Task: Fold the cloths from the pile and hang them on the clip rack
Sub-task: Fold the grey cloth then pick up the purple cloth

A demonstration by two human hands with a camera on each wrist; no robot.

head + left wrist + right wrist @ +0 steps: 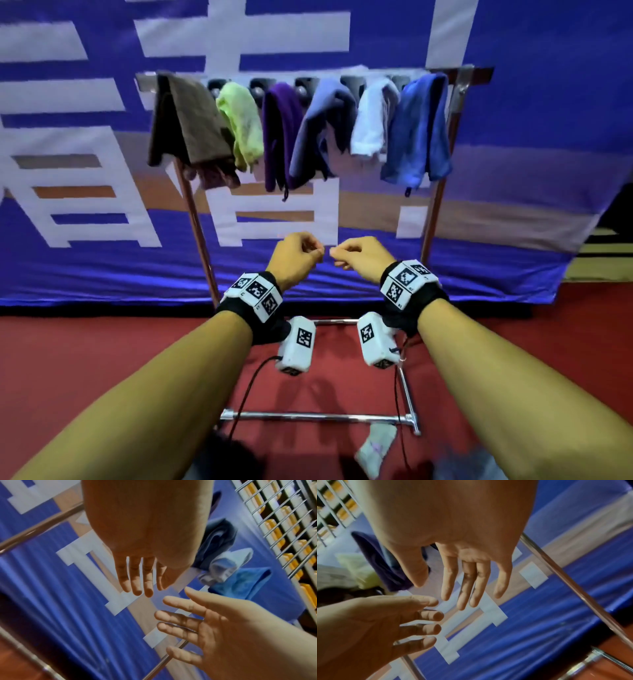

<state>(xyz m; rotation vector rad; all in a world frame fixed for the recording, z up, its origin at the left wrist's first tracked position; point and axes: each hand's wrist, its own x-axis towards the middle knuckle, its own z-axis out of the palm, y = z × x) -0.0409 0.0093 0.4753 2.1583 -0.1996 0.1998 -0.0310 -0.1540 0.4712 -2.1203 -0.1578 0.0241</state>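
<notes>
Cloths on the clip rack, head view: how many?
6, left to right: brown cloth, light green cloth, purple cloth, grey-blue cloth, white cloth, blue cloth. Overlaps could hide another.

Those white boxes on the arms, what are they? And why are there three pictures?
The white boxes are small cameras strapped to a person's wrists. One picture comes from a camera on the person's head, looking down at both arms. The other two come from the wrist cameras, looking along each hand. The left hand and right hand are empty; the wrist pictures show their fingers loose, holding nothing. In front stands a metal rack with six cloths hanging in a row: brown, light green, purple, grey-blue, white and blue. A small pale cloth lies on the red floor.
</notes>
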